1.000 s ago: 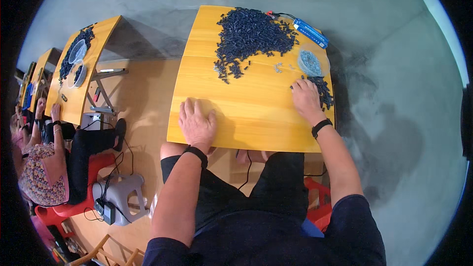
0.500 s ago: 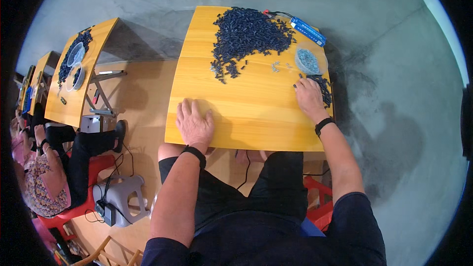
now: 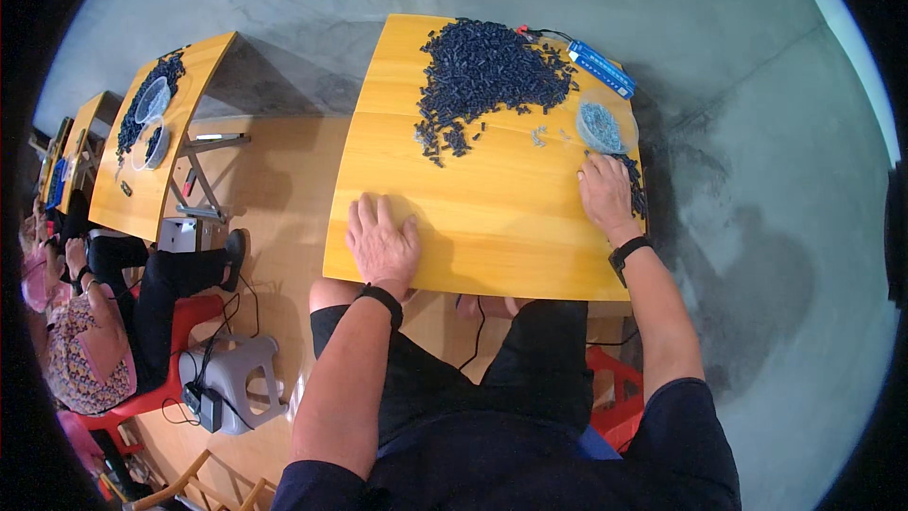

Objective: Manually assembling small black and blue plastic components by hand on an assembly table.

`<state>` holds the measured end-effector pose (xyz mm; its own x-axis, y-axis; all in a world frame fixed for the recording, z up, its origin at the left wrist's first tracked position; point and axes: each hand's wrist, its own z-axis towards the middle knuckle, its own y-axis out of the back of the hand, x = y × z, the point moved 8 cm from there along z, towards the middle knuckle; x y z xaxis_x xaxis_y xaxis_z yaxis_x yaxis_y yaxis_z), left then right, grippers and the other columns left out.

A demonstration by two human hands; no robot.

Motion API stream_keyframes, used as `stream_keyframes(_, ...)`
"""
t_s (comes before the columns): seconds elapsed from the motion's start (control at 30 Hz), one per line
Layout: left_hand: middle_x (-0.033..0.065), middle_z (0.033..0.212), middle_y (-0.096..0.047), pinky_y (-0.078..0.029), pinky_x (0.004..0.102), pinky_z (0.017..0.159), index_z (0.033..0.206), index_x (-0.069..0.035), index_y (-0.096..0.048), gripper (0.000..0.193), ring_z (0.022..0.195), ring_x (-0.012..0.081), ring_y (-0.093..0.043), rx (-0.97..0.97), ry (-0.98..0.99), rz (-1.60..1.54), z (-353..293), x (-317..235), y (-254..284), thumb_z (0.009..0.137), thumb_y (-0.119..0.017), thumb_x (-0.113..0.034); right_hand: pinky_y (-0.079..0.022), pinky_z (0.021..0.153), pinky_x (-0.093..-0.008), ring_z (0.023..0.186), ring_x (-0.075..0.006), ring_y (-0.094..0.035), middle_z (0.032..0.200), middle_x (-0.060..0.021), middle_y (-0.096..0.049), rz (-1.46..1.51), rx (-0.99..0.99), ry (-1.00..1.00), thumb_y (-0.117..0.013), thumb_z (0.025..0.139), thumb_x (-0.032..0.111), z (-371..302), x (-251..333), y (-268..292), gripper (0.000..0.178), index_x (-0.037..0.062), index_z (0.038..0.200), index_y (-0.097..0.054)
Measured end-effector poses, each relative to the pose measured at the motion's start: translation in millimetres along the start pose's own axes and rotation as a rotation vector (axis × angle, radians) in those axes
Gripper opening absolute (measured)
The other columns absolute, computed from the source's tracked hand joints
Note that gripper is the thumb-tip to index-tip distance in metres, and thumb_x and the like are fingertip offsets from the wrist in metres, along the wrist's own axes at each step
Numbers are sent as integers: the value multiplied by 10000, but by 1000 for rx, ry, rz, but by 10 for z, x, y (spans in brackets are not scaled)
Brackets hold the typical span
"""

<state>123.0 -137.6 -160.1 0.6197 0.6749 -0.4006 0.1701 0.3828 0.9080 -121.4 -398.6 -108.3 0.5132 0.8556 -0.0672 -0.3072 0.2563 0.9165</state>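
Note:
Palm down on the yellow tabletop [image 3: 473, 246], my left hand [image 3: 383, 244] lies near the front edge with its fingers stretched out. At the right side, my right hand [image 3: 603, 191] has its fingers bent down and close together. It is beside a small pile of short dark pieces [image 3: 636, 191], just below a clear round tub [image 3: 619, 115] of small light-blue pieces [image 3: 600, 128]. Whatever the right fingers hold, if anything, is hidden beneath them. A large heap of short dark tubular pieces [image 3: 492, 66] covers the far middle, with a few small pale pieces [image 3: 539, 136] in front.
A long blue-and-white box [image 3: 602, 69] lies at the far right edge, near a black cable with a red end [image 3: 523, 29]. To the left stands another yellow table [image 3: 156, 151] with dark pieces and tubs. A seated person [image 3: 90, 350] and a grey stool [image 3: 236, 383] are nearby.
My right hand has closed in against the small dark pile; the dark piece seen at its fingertips is out of sight. My left hand stays flat. The whole view has shifted slightly.

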Motion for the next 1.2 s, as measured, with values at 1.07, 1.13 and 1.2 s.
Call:
stream_keyframes(1.07,221,1443,-338,-231,502,1085,1344,-56,-426,556,1359,397,-268,65,26,54,18,-28,-24,887,-494,-367,-291,1086,-487,1310,-417,-354,1396,-267,-400,320,188,-215,-549,910,301,1097,1245,-748,523,-72,1262,-444)
stream_keyframes(1.13,221,1440,-342,-240,505,1078,1336,-56,-429,553,1355,397,-273,60,22,52,20,-38,-18,885,-498,-368,-275,1098,-484,1331,-412,-330,1414,-263,-381,320,284,-232,-540,915,316,1084,1254,-814,538,-70,1275,-435)
stream_keyframes(1.2,221,1438,-342,-245,505,1075,1331,-55,-431,550,1352,398,-276,56,20,51,18,-30,-19,883,-500,-367,-227,1125,-492,1378,-405,-265,1462,-254,-326,276,326,-222,-504,930,356,1019,1318,-862,587,-67,1324,-400)
